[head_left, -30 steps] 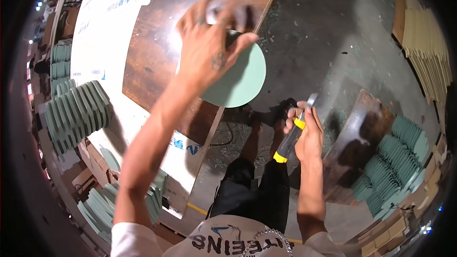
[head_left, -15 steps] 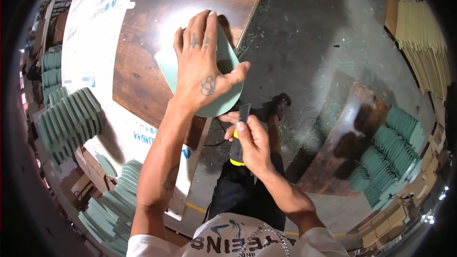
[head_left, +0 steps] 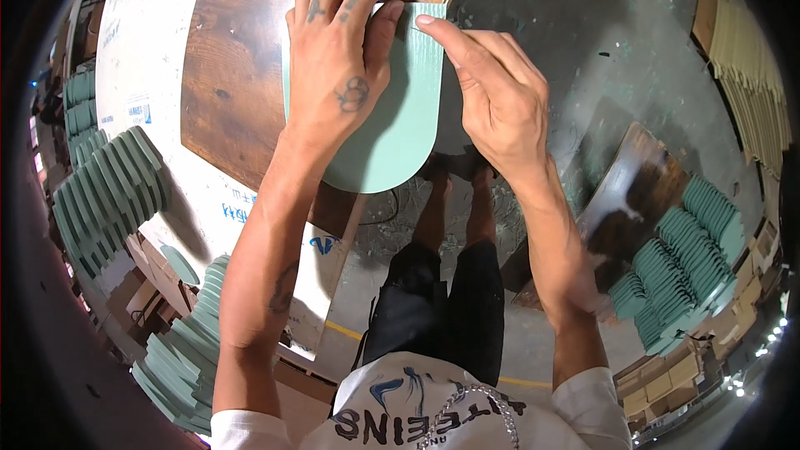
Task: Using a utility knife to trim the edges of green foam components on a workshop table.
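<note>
Panel, green (head_left: 387, 133), one: flat, round-ended toward the wearer, straight at the far end. It lay on the dark wood-grain bench (head_left: 237, 75), with its right side and rounded end jutting past the bench edge over the grey floor (head_left: 575, 25).

Left hand (head_left: 337, 67), tattooed: grasping the panel's left part, fingers bent at the far edge, thumb drawn in alongside them.

Right hand (head_left: 504, 104): fingers folded, one tip set at the panel's far right corner; whether anything was held inside could not be told, the palm being turned away.

White sheet (head_left: 137, 50), with blue print: beneath and left of the wood-grain top.

Green pieces, ranked stack (head_left: 108, 200): at the left; a second pile (head_left: 179, 367) stood lower left, and a third (head_left: 667, 283) lay at the right on a brown board (head_left: 625, 183).

Pale yellow strips (head_left: 754, 92), stacked: far right.

Hazards, as judged: with so much overhang, the panel could have tipped or slid floorward had the left hand eased while the right pressed down on the unsupported corner. Uneven pressure might have swung it askew on the smooth top. The left thumb, close to the right fingertip, risked a knock from any sideways slip.
</note>
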Action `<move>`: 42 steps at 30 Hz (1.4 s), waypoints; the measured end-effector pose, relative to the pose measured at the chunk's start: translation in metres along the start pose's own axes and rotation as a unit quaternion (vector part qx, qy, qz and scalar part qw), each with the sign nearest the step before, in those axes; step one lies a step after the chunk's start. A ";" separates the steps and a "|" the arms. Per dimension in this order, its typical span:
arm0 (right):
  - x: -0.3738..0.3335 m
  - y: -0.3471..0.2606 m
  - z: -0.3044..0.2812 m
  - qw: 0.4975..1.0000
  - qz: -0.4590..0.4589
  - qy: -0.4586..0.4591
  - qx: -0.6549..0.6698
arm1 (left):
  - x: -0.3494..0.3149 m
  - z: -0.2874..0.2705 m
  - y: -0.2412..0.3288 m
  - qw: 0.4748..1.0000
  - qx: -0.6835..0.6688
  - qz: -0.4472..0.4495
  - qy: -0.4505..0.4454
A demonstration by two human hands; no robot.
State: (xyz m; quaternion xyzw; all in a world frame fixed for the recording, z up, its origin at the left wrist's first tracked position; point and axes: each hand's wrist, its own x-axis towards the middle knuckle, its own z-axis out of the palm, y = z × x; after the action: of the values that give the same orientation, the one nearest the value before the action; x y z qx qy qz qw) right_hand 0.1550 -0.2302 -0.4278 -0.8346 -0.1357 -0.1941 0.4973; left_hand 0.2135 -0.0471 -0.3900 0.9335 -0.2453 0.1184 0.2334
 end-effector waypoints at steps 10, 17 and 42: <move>-0.101 -0.059 -0.001 0.995 -0.019 -0.088 -0.051 | 0.005 -0.006 0.021 0.999 0.014 -0.042 -0.021; -0.073 -0.048 0.014 0.994 0.022 0.027 -0.103 | 0.005 -0.004 0.018 0.999 0.036 -0.031 -0.023; -0.014 -0.008 0.003 0.994 0.065 0.086 0.008 | -0.008 0.005 0.006 0.998 -0.039 0.045 -0.023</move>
State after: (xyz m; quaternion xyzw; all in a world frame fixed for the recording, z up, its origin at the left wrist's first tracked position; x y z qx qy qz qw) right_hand 0.1396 -0.2246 -0.4297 -0.8180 -0.0387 -0.2316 0.5251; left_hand 0.2044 -0.0514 -0.3946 0.9142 -0.2964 0.0979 0.2585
